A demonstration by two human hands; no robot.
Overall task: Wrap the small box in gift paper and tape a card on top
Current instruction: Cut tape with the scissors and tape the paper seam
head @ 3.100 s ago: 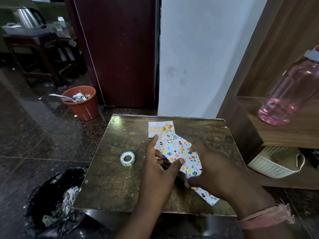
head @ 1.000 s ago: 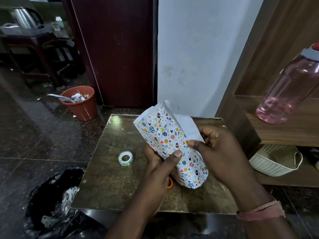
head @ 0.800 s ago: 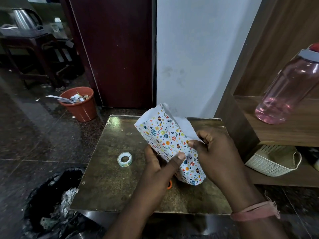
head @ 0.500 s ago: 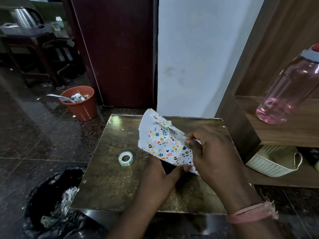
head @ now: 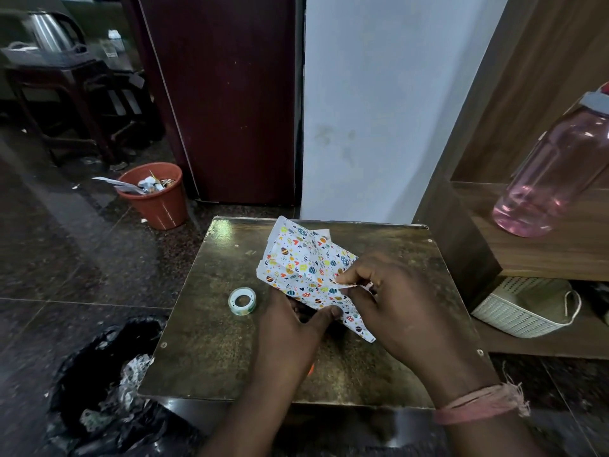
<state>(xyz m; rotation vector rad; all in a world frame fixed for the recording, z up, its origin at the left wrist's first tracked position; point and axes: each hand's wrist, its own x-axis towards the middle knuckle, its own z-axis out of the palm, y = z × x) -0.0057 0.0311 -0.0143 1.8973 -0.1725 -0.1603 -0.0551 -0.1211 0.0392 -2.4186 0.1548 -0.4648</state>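
White gift paper [head: 301,262] printed with small coloured eggs and hearts is folded over the small box, which is hidden under it, on a dark low table [head: 204,351]. My left hand [head: 291,328] grips the wrapped bundle from below at its near left side. My right hand [head: 389,301] pinches a folded edge of the paper at the bundle's right side. A corner of the white card [head: 322,233] peeks out behind the paper. A roll of clear tape [head: 242,301] lies flat on the table, just left of my left hand.
An orange waste bin [head: 155,196] stands on the floor at the far left. A black rubbish bag [head: 102,384] sits by the table's near left corner. At the right a wooden shelf [head: 540,255] carries a pink bottle [head: 557,166], with a white basket [head: 524,308] below.
The wrapped bundle, held upright a second ago, has been tipped down flat onto the table. My right hand moved from the paper's top edge to pinching a fold at the side.
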